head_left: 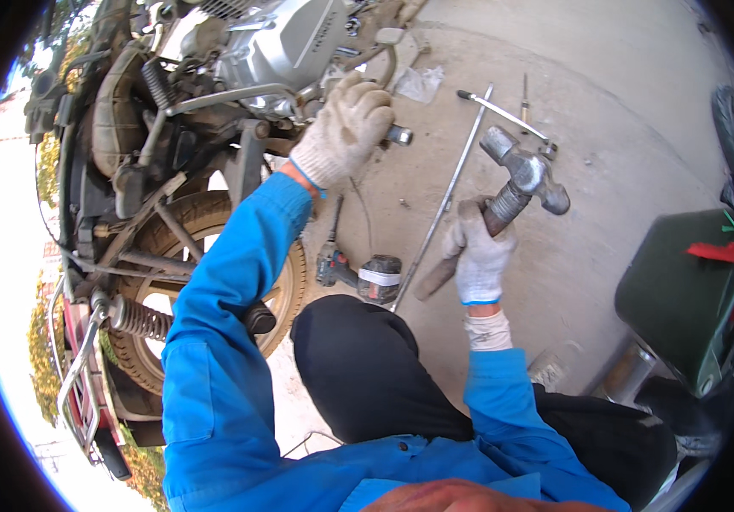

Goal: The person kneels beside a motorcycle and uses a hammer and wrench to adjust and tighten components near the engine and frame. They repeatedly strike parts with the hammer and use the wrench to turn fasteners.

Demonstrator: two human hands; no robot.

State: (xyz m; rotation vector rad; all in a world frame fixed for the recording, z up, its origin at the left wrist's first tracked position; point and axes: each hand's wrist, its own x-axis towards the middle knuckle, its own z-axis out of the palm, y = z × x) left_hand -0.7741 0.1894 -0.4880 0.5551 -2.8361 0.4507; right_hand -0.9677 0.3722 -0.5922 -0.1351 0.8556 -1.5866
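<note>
My right hand (485,256), in a pale work glove, is closed around the handle of a ball-peen hammer (529,173). Its steel head is raised over the floor, and the handle's lower end sticks out beside the thumb. On the left, my gloved left hand (347,128) is wrapped round a short metal rod (399,135) next to the motorcycle (179,119). Only the rod's round, shiny end shows past the fingers; its other end is hidden by the hand. Just beyond this hand lies the silver engine cover (286,43).
Between my hands and knees lie a cordless drill (337,263), a long thin metal bar (457,179), a T-handled wrench (503,115) and a screwdriver (525,104). A clear plastic bag (420,84) is near the engine. A dark green container (670,290) stands at right; the rear wheel (297,286) is at left.
</note>
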